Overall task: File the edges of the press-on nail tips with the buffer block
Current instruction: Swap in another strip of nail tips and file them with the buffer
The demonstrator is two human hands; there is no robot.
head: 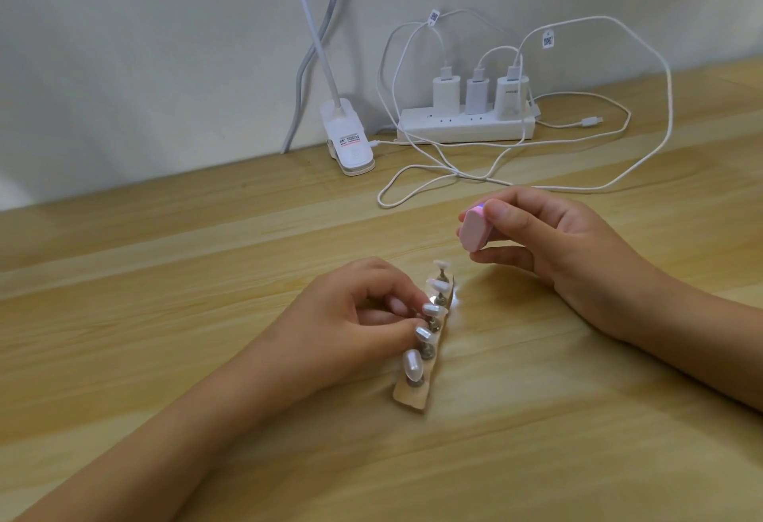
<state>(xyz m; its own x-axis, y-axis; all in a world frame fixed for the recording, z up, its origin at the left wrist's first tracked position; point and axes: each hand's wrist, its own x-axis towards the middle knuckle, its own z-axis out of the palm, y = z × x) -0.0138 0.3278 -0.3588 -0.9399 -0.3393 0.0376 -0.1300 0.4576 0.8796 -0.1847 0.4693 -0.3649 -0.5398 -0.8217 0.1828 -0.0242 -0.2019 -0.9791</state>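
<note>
The left hand [355, 315] rests on the pale wood-grain surface [165, 273] with its fingers curled narrowly, thumb and fingertips pinched at the middle of a short wooden strip holder [411, 397], steadying it; whether they grip a metal stem or only press against it is hard to tell. On that holder stand 5 pearly white press-on nail tips [413, 364], each on a small metal post, in a row running away from the person. Just right of and above the far end of the row, the right hand [578, 249] holds a small pink buffer block [472, 230] between thumb on top and fingers beneath, lifted clear of the tips and not touching any of them. To do this step well, the block probably wants to come down flat against the side edge of 1 tip at a time, with light, short strokes along the edge, while the left hand keeps the post from swivelling; too much pressure could pop a tip off its mount. Behind the hands, a white clip-on lamp base [351, 145] sits at the back, then a white power strip [464, 129] carrying 3 white chargers, its loose white cables [619, 187] looping over the surface towards the right. A plain white wall backs it all.
</note>
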